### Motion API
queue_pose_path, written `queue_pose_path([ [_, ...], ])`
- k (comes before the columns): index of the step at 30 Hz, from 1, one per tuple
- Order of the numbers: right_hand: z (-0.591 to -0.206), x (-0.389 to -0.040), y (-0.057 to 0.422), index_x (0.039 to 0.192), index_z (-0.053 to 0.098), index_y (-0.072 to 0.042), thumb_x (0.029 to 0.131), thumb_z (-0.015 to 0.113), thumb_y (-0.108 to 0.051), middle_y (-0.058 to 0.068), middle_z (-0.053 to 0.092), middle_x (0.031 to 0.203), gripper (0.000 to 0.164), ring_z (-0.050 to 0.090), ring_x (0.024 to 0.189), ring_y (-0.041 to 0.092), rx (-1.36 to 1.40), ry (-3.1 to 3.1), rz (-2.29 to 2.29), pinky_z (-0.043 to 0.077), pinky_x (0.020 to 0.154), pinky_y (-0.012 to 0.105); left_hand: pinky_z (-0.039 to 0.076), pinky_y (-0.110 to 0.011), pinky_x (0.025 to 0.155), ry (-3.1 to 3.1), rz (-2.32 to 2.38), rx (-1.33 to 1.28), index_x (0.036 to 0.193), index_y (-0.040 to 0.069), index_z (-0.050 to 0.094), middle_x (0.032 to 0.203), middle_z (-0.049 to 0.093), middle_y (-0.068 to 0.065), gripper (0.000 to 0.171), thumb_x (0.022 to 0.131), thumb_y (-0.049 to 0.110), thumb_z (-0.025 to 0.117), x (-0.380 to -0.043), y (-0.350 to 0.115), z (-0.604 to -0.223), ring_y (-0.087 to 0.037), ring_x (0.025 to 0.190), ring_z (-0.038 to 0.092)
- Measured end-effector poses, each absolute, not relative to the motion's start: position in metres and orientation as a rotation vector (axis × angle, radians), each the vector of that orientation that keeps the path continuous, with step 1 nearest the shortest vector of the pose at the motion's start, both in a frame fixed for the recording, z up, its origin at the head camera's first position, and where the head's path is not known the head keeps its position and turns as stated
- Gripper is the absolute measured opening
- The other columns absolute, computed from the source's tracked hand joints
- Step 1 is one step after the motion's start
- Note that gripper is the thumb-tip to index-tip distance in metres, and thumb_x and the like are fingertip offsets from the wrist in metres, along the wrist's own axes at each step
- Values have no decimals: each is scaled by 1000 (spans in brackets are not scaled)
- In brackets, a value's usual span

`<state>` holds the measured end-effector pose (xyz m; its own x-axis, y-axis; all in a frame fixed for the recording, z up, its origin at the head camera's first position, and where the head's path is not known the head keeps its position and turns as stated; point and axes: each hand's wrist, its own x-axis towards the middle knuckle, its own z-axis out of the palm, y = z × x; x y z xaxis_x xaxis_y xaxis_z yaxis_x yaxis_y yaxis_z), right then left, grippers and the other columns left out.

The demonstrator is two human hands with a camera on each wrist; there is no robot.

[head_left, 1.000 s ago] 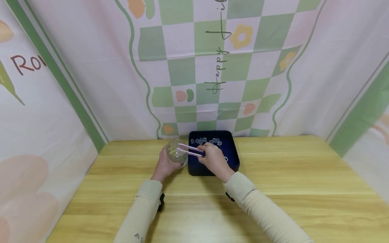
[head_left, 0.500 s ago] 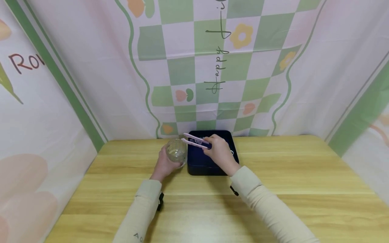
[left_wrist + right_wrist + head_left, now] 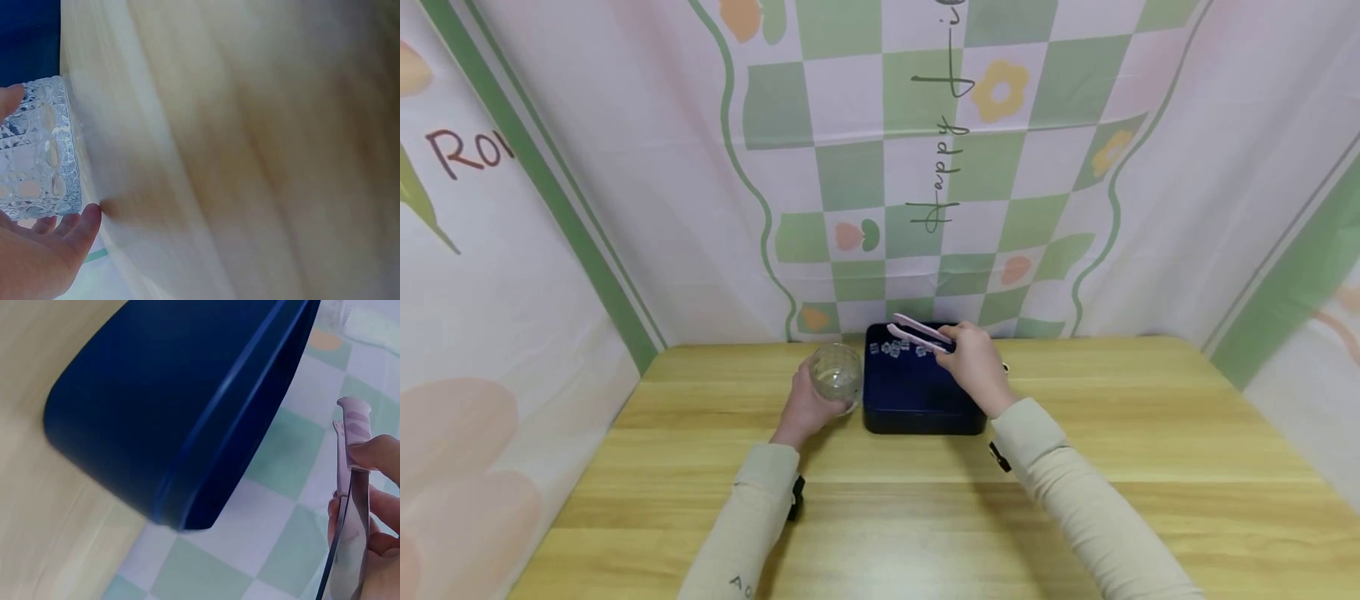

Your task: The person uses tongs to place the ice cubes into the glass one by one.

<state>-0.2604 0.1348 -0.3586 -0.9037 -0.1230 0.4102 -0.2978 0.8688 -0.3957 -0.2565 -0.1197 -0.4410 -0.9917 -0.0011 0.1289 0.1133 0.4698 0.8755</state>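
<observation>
Left hand (image 3: 808,402): while it grips the glass (image 3: 837,372) by the tray's (image 3: 925,422) left edge, slackness could tip it.
Right hand (image 3: 976,364): pinches tongs (image 3: 921,327), tips parted, over the far edge.
Cubes (image 3: 892,349): near that edge; weakly pinched, might slip.

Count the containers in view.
2: a dark blue tray near the far edge of the table, and a clear glass just left of it. I see no others.
</observation>
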Motion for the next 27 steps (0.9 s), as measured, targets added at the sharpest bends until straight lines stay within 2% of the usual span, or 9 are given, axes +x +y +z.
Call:
queue_pose_path([
  [9, -365, -265, 148, 104, 70, 2, 76, 71, -8, 21, 67, 93, 29, 62, 74, 33, 229, -2720, 621, 53, 65, 46, 37, -55, 110, -2615, -1566, -95, 144, 1, 27, 142, 41, -22, 99, 63, 6, 83, -256, -120, -441, -39, 131, 43],
  [16, -375, -268, 156, 100, 70, 5, 74, 74, -5, 23, 68, 90, 28, 64, 81, 38, 190, -2714, 509, 54, 71, 48, 37, -54, 111, -2616, -1557, -90, 144, 2, 28, 141, 43, -21, 100, 62, 7, 84, -258, -120, -443, -37, 131, 44],
  [23, -388, -267, 158, 75, 66, 5, 70, 76, -3, 22, 62, 77, 14, 60, 72, 42, 198, -2674, 348, 52, 65, 50, 36, -55, 111, -2619, -1567, -90, 145, 4, 27, 142, 42, -19, 100, 63, 7, 83, -259, -120, -444, -36, 132, 44],
  [27, -391, -267, 155, 71, 65, 6, 68, 76, -3, 23, 61, 77, 14, 59, 70, 42, 189, -2663, 247, 53, 64, 50, 37, -54, 111, -2610, -1560, -106, 144, 3, 28, 142, 43, -19, 98, 63, 6, 83, -259, -121, -445, -36, 131, 44],
])
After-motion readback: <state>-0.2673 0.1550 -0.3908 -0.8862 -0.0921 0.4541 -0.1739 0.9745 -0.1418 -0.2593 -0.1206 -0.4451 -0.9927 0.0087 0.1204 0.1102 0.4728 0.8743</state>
